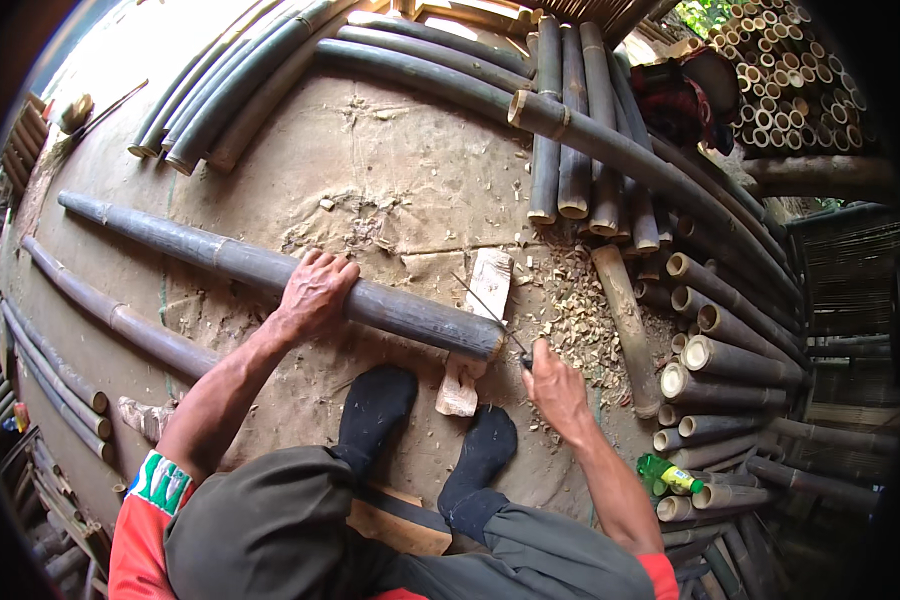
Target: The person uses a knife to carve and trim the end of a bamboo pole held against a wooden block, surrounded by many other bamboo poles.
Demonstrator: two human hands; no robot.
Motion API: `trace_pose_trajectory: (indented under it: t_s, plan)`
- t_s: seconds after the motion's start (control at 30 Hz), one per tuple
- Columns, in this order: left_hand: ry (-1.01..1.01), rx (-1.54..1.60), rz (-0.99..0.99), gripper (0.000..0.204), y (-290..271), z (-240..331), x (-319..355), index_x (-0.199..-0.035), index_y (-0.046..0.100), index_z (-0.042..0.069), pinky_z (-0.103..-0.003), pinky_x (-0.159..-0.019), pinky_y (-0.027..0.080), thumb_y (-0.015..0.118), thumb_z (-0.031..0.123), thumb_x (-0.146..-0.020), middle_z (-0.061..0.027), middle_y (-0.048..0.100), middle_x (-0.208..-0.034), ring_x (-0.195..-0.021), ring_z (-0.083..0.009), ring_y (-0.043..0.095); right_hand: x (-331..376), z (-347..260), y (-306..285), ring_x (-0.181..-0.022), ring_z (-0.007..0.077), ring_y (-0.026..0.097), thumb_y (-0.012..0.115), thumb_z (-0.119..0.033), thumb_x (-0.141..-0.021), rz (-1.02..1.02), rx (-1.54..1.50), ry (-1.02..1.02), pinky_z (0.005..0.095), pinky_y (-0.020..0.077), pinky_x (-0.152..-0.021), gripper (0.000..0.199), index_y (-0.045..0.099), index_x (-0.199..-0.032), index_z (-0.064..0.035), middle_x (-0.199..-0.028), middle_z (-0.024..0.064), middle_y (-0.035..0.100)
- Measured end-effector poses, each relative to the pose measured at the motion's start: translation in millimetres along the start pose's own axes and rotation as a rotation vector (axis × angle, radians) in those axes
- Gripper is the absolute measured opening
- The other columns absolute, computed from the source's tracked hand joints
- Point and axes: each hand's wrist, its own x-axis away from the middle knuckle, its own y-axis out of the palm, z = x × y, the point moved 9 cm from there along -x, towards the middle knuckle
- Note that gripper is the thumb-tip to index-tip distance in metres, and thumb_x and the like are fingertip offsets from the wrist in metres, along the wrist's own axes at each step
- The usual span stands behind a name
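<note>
A long dark bamboo pole (420,315) slants across the ground before me. My left hand (315,290) is wrapped over the top of it, near its middle. The pole's right end lies across a pale wooden block (488,280). My right hand (555,388) grips the dark handle of a thin-bladed tool (482,305). Its narrow blade crosses the pole close to the right end; whether it is a knife or a saw, I cannot tell. My two feet in dark socks rest on the near side of the pole, either side of the block's near end.
Pale wood chips (580,310) litter the ground right of the block, beside a short bamboo length (625,330). Stacked bamboo poles (740,360) line the right side, with a green bottle (670,474) at their near end. More poles (240,90) lie at the far left.
</note>
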Motion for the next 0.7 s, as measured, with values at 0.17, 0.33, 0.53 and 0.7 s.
trace_pose_trajectory:
  t_s: [0.17, 0.33, 0.53, 0.7]
  plan:
    - [-0.031, 0.048, -0.256, 0.061, 10, -11, -5, -0.113, 0.067, 0.009, -0.048, -0.105, 0.049, 0.096, 0.031, -0.064, -0.0116, 0.068, -0.105, -0.113, -0.0322, 0.067, -17, -60, -71, -0.063, 0.0337, 0.075, 0.082, -0.018, -0.102, 0.07, -0.16, -0.097, 0.0479, 0.0603, -0.052, 0.035, 0.052, -0.112, -0.002, -0.084, 0.0185, 0.072]
    - [-0.109, 0.092, -0.542, 0.058, 30, -20, -19, -0.1, 0.075, 0.012, -0.053, -0.1, 0.052, 0.101, 0.028, -0.05, -0.0116, 0.08, -0.094, -0.1, -0.0363, 0.078, -11, -26, -25, -0.062, 0.0291, 0.073, 0.078, -0.019, -0.106, 0.047, -0.149, -0.073, 0.0422, 0.0558, -0.045, 0.03, 0.052, -0.112, -0.0042, -0.08, 0.0189, 0.071]
    - [-0.107, 0.074, -0.445, 0.055, 19, -21, -12, -0.099, 0.073, 0.011, -0.052, -0.1, 0.05, 0.098, 0.028, -0.053, -0.0126, 0.078, -0.094, -0.101, -0.0361, 0.076, -26, -60, -61, -0.068, 0.042, 0.076, 0.077, -0.021, -0.105, -0.041, -0.125, -0.006, 0.0521, 0.06, -0.06, 0.033, 0.051, -0.106, -0.001, -0.086, 0.0242, 0.072]
    - [-0.065, 0.09, -0.407, 0.054, 18, -12, -13, -0.1, 0.072, 0.011, -0.051, -0.101, 0.049, 0.096, 0.028, -0.055, -0.0117, 0.077, -0.094, -0.1, -0.0355, 0.075, -17, -49, -56, -0.069, 0.0355, 0.076, 0.078, -0.017, -0.104, 0.143, -0.196, -0.137, 0.0488, 0.0604, -0.061, 0.031, 0.052, -0.108, -0.0012, -0.087, 0.0196, 0.073]
